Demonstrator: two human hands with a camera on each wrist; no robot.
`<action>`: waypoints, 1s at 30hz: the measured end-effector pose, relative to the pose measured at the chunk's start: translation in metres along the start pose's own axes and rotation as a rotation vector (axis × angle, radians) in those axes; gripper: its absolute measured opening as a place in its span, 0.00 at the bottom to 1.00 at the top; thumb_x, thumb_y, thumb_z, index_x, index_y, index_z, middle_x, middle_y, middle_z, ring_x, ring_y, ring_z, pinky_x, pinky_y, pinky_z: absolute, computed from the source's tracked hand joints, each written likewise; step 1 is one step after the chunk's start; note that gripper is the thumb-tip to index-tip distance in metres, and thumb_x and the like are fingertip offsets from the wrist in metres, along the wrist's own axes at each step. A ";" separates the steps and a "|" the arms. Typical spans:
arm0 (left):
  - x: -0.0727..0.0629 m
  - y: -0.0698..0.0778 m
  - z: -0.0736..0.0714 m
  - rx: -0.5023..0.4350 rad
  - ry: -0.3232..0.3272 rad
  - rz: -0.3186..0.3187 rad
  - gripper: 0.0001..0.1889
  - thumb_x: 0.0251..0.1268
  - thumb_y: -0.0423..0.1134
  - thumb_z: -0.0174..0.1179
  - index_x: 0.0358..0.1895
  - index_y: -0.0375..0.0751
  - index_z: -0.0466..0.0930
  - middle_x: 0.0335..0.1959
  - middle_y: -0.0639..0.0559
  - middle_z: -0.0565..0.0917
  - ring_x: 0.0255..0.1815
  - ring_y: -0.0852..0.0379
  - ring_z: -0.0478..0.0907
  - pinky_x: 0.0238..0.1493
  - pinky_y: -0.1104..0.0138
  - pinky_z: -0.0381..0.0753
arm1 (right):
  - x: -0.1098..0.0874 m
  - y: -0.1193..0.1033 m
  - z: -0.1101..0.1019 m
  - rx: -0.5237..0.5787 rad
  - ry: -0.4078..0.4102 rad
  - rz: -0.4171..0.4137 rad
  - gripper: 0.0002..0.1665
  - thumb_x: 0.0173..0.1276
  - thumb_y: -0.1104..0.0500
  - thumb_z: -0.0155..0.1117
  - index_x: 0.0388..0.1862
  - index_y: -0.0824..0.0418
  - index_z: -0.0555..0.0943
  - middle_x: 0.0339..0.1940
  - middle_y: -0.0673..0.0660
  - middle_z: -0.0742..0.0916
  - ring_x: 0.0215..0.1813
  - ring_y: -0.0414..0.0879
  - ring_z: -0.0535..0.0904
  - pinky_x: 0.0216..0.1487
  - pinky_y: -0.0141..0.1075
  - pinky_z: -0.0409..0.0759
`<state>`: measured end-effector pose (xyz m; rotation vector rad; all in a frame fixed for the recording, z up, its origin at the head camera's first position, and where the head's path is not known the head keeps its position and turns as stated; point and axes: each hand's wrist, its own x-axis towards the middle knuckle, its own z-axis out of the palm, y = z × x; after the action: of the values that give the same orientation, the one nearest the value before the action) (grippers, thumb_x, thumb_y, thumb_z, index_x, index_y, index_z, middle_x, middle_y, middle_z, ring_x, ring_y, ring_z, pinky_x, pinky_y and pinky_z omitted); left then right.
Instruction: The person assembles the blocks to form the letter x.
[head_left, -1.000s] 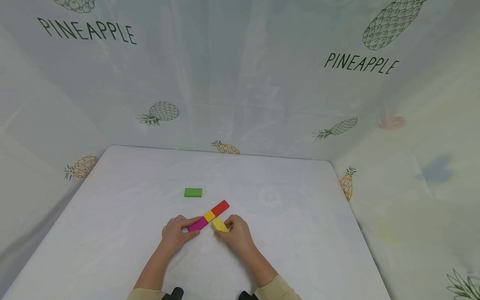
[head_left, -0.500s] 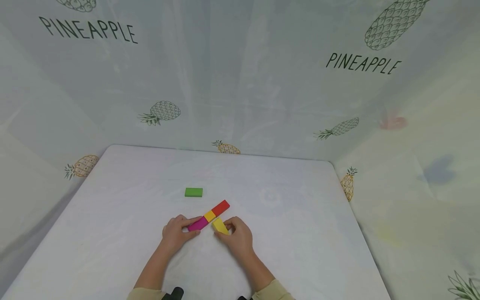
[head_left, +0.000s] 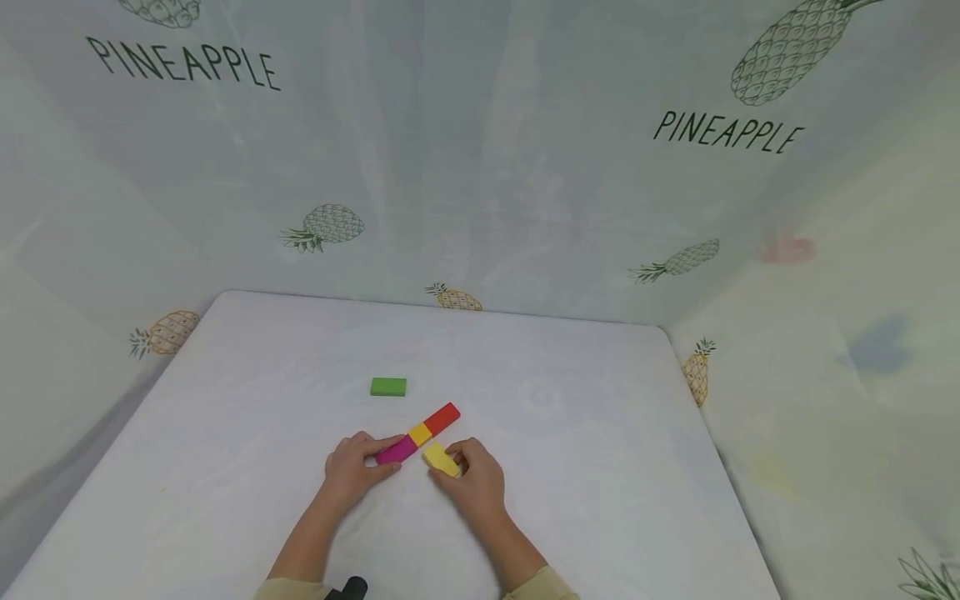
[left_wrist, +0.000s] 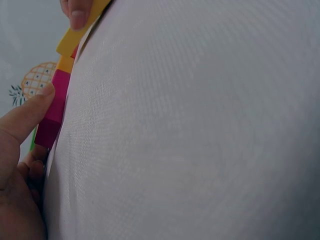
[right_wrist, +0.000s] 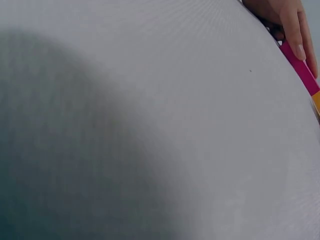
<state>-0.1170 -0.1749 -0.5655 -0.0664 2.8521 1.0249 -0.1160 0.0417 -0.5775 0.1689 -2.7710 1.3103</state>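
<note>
My left hand (head_left: 351,467) pinches a magenta block (head_left: 396,451) between thumb and fingers; in the left wrist view the thumb presses the near side of the magenta block (left_wrist: 58,100). That block lies in a slanting row with a small orange-yellow block (head_left: 420,434) and a red block (head_left: 442,418) at the far end. In my right hand (head_left: 480,483) a light yellow block (head_left: 441,459) is pinched, tilted, just on the near side of the row with a small gap. The right wrist view shows the magenta block (right_wrist: 301,70) under the left fingers; the right hand is out of that view.
A green block (head_left: 388,387) lies by itself beyond the row. The white table (head_left: 600,467) has its far edge against a hanging cloth (head_left: 465,150) printed with pineapples, and the cloth also hangs at both sides.
My right hand has drawn the yellow block slightly towards me, away from the row, and tipped it. The left hand and the row have stayed in place.
</note>
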 end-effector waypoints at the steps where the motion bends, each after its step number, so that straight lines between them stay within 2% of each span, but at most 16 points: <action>1: 0.000 0.000 0.000 0.001 0.000 -0.002 0.26 0.53 0.47 0.73 0.58 0.60 0.82 0.32 0.57 0.72 0.39 0.56 0.68 0.37 0.60 0.62 | 0.000 0.000 0.000 -0.006 0.001 -0.002 0.19 0.51 0.48 0.79 0.38 0.49 0.81 0.28 0.39 0.76 0.29 0.35 0.70 0.31 0.29 0.73; 11: 0.001 0.001 0.000 -0.007 0.004 -0.002 0.25 0.53 0.46 0.73 0.58 0.59 0.83 0.31 0.57 0.71 0.37 0.56 0.67 0.36 0.60 0.61 | 0.002 0.000 0.002 -0.074 0.003 -0.019 0.19 0.50 0.47 0.80 0.37 0.49 0.81 0.28 0.38 0.75 0.29 0.34 0.69 0.31 0.28 0.72; 17: 0.001 0.001 0.000 -0.008 0.007 -0.005 0.26 0.52 0.47 0.73 0.58 0.58 0.83 0.31 0.57 0.72 0.38 0.56 0.67 0.36 0.60 0.61 | 0.002 -0.002 0.002 -0.140 0.019 -0.039 0.25 0.47 0.41 0.80 0.39 0.50 0.80 0.29 0.38 0.75 0.30 0.34 0.68 0.31 0.28 0.72; 24: 0.000 0.003 0.000 -0.006 -0.002 -0.004 0.25 0.53 0.47 0.73 0.58 0.59 0.82 0.31 0.57 0.71 0.38 0.56 0.67 0.36 0.60 0.61 | 0.003 0.003 0.001 -0.088 -0.002 -0.051 0.25 0.49 0.41 0.79 0.41 0.48 0.80 0.30 0.38 0.75 0.30 0.34 0.67 0.30 0.28 0.70; 30: 0.000 0.002 0.000 -0.003 0.000 0.000 0.25 0.53 0.46 0.73 0.58 0.59 0.83 0.31 0.57 0.71 0.37 0.56 0.67 0.36 0.60 0.61 | 0.004 0.006 -0.007 0.003 -0.062 -0.074 0.23 0.52 0.43 0.78 0.45 0.48 0.81 0.32 0.39 0.76 0.30 0.35 0.68 0.30 0.28 0.71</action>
<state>-0.1171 -0.1735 -0.5639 -0.0672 2.8507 1.0288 -0.1206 0.0508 -0.5775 0.3147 -2.7836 1.3138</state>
